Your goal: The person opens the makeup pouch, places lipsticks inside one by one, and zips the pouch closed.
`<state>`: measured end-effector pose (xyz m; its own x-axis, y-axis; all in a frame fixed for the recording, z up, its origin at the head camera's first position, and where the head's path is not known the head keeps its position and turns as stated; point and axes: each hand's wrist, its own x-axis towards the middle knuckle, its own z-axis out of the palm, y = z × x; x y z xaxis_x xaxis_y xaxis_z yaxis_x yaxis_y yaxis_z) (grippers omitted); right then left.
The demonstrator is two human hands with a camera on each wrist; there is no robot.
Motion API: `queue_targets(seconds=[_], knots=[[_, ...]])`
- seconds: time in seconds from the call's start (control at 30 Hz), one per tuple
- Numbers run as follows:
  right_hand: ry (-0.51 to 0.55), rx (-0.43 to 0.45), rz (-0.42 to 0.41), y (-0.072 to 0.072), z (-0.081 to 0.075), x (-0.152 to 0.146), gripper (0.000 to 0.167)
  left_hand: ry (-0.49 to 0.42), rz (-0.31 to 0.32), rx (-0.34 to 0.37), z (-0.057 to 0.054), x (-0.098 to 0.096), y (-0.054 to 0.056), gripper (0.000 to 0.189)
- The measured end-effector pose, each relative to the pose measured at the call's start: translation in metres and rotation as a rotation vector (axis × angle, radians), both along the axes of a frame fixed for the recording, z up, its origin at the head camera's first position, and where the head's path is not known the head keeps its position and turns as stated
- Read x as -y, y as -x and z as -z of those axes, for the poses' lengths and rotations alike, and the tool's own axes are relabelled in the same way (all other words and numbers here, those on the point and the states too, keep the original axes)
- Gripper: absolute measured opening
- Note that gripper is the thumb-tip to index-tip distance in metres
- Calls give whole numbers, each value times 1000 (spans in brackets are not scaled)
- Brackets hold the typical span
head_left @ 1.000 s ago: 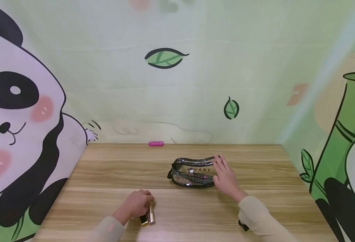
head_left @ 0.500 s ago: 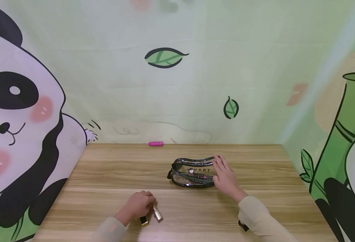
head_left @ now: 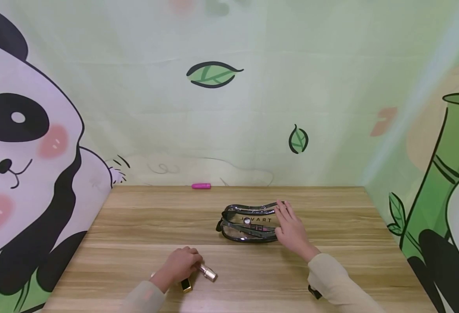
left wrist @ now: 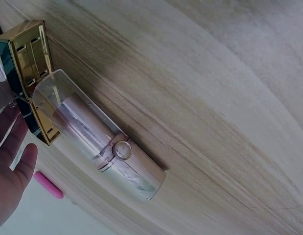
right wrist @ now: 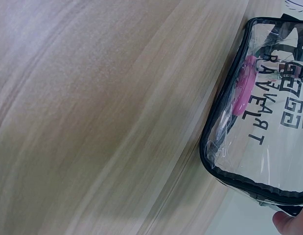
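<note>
My left hand (head_left: 180,264) bends its fingers over a group of lipsticks at the front left of the table. A silvery-pink lipstick (head_left: 209,273) with a clear cap slants out past its fingertips; a black-and-gold lipstick (head_left: 186,285) shows below the hand. Gold cases (left wrist: 31,54) sit by the fingers (left wrist: 14,134) in the left wrist view, the thumb apart from the silvery-pink one; I cannot tell whether any is gripped. My right hand (head_left: 293,228) lays fairly straight fingers across the right end of a clear, black-edged travel pouch (head_left: 249,238).
A magenta tube (head_left: 201,186) lies at the back edge of the wooden table (head_left: 143,217). Something pink (right wrist: 245,85) shows through the pouch's clear plastic. A panda-print cloth (head_left: 135,108) hangs behind. A black object (head_left: 314,292) is beneath the right sleeve.
The near end of the silvery-pink lipstick has swung to the right, away from the black-and-gold one. The left hand has shifted slightly right. The right hand and pouch have stayed in place.
</note>
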<state>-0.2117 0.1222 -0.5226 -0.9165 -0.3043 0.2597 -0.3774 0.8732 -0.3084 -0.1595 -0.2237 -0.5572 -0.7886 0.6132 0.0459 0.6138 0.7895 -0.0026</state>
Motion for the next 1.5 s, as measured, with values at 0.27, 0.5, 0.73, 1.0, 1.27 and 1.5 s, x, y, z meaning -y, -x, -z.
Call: queue_targets(seconds=[0.27, 0.5, 0.73, 1.0, 1.27, 1.5], knots=[[-2, 2, -5, 0, -2, 0, 56, 25, -6, 30, 1, -1, -1, 16], [10, 4, -8, -1, -1, 0, 56, -22, 4, -3, -4, 0, 2, 14], [8, 6, 0, -1, 0, 0, 56, -101, 20, -45, -16, 0, 7, 11], [9, -5, 0, 0, 1, -1, 57, -147, -46, 30, -28, -2, 11, 15], [4, -10, -4, 0, 0, 0, 56, -230, -12, -38, -36, -6, 15, 14], [-1, 3, -5, -1, -1, 0, 56, -224, -40, -19, -43, -7, 18, 18]])
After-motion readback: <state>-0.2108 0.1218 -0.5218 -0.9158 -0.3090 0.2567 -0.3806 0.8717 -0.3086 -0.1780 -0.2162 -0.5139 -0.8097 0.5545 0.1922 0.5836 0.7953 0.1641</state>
